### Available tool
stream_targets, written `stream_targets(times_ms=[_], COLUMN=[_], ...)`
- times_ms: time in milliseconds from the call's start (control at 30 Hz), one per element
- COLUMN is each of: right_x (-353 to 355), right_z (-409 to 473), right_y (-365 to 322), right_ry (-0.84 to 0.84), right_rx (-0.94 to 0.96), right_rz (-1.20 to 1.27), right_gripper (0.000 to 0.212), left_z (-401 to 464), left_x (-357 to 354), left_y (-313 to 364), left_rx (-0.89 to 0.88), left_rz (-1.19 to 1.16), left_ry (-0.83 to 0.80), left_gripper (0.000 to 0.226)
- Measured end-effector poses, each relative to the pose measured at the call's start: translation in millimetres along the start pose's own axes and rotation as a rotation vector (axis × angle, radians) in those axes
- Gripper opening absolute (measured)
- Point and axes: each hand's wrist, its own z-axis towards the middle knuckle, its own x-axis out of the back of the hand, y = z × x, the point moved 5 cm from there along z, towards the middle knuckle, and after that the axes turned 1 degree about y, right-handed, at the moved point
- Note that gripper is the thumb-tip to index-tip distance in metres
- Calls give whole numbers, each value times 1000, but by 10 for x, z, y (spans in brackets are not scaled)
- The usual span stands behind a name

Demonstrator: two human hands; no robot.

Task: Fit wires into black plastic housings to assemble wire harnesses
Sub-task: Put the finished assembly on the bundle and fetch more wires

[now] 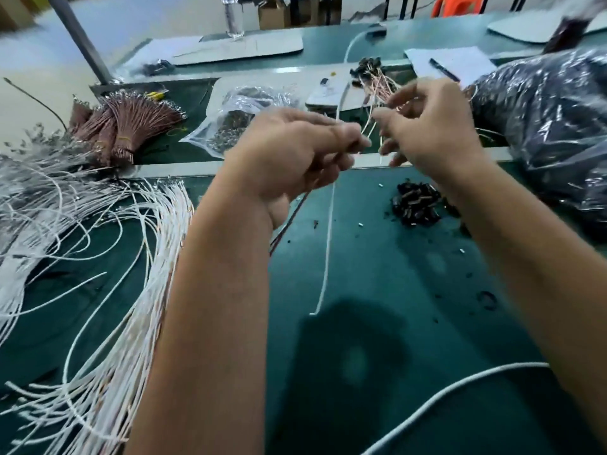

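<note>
Both hands are raised above the green tabletop (377, 290), close together at mid-frame. The left hand (295, 149) has its fingers curled, pinching wire ends at its fingertips; a white wire (328, 241) hangs from it down toward the near side, and a dark red wire (289, 221) trails below the palm. The right hand (430, 126) sits just right of it with fingers partly curled toward the left fingertips. Motion blur hides whether it pinches a housing or a wire end, so I cannot tell what it holds.

As a judgement, one harness is mid-assembly: a wire is being brought to a housing, but whether it is seated cannot be seen.

Much remains. A large loose spread of white wires (98, 290) lies at the near left, and tied bundles of brown wires (128, 126) stand at the far left. A small heap of black housings (415, 203) lies on the tabletop below the right wrist, with a few loose bits scattered around it. A clear bag (239, 119) of small parts lies beyond the left hand.

Further off, past the right hand, a cluster of wires with black ends (374, 77) looks like finished pieces, though it is too blurred to be sure. A big dark plastic bag (551, 126) fills the right side.
</note>
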Motion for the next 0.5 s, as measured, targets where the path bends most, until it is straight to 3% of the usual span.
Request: stream_targets(times_ms=[100,167,300,500], right_x=[-108,-115,-34,45], right_z=[-433,-688,-932,-1027], right_y=[315,447,577,608], right_ry=[-431,-613,-710,-793], right_rx=[-266,-347,-271,-201], right_rz=[299,378,394,204], right_gripper=[45,56,31,36], left_z=[217,314,434,457], left_x=[-322,-490,-584,-414], left_y=[-151,-313,-590,-839], left_rx=[89,160,175,143], left_rz=[-293,-420,-459,-451], left_ry=[-58,-56,8,65], left_gripper=[16,20,19,16])
